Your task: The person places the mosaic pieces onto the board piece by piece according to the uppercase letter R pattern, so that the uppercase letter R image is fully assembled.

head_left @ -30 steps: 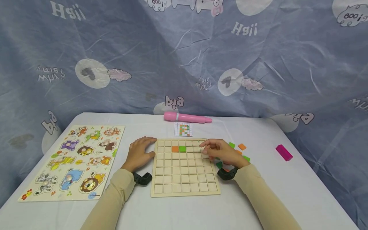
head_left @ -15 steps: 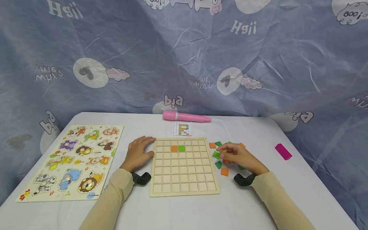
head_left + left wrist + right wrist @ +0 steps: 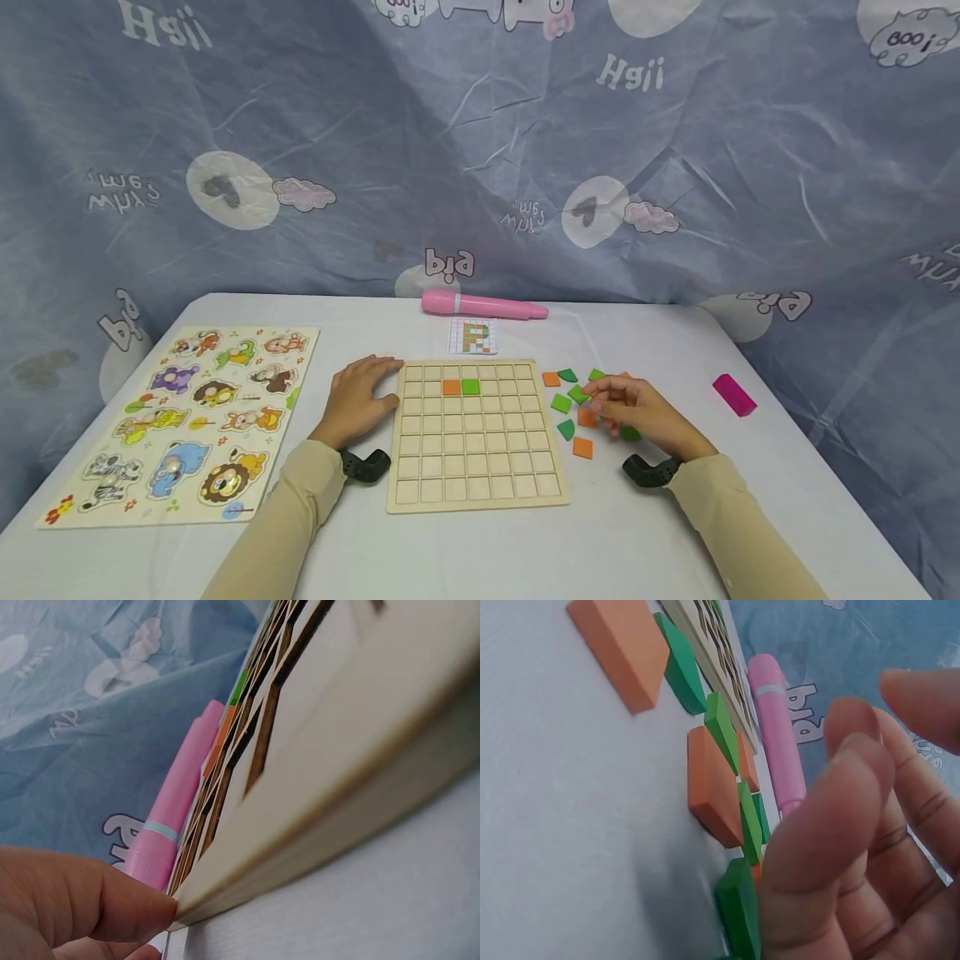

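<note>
A wooden grid board [image 3: 480,454] lies in front of me in the head view. One orange square tile [image 3: 452,387] and a green square tile [image 3: 470,387] sit side by side in its cells near the far edge. My left hand [image 3: 356,406] rests at the board's left edge, thumb and fingers apart; the left wrist view has the thumb [image 3: 135,911] against the rim. Right of the board, my right hand [image 3: 643,413] hovers over loose tiles such as a green one [image 3: 561,403] and an orange one [image 3: 582,448]. Its fingers are loosely bent, with nothing visible between them.
Behind the board lie a small pattern card [image 3: 473,337] and a pink marker-shaped object [image 3: 483,306]. An animal puzzle board [image 3: 176,425] takes up the table's left side. A magenta block [image 3: 734,395] lies far right. A printed curtain [image 3: 420,150] hangs behind.
My right hand has moved from the board's right edge rightward to the loose tiles, uncovering several of them. The left hand stays at the board's left edge. The two placed tiles are unchanged.
</note>
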### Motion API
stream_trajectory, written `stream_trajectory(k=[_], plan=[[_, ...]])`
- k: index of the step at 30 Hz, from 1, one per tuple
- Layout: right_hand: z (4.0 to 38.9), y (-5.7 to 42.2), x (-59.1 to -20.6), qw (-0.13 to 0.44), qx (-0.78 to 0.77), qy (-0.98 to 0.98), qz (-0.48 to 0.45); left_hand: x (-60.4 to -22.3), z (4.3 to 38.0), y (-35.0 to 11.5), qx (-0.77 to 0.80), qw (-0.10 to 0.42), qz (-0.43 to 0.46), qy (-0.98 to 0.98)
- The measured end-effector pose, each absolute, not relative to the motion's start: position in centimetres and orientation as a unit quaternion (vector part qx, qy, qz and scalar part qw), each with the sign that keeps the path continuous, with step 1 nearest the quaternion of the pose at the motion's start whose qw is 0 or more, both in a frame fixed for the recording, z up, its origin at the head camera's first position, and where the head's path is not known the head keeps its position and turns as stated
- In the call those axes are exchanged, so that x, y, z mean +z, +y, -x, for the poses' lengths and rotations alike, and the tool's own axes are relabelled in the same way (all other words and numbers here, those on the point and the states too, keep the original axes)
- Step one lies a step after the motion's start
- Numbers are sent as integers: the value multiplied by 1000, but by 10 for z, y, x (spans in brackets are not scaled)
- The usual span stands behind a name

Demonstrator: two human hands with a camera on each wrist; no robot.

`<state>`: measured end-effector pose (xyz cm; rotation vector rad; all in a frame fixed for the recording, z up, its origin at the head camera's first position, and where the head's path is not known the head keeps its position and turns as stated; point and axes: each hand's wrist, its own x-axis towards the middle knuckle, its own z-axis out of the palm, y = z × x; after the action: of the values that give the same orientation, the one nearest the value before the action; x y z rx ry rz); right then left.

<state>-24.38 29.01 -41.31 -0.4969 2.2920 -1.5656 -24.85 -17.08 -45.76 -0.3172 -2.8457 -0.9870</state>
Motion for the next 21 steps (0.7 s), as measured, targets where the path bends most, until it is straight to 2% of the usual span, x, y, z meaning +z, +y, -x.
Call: stream_trajectory(k=[5, 12, 21], plan=[[243, 293, -413, 171, -547, 797, 189, -457, 248, -171, -322, 56, 106, -939], [244, 295, -413, 215, -524, 787, 247, -455, 247, -172, -322, 55, 106, -939], [247, 294, -420, 215, -477, 786, 330, -456, 247, -171, -326, 56, 109, -937]])
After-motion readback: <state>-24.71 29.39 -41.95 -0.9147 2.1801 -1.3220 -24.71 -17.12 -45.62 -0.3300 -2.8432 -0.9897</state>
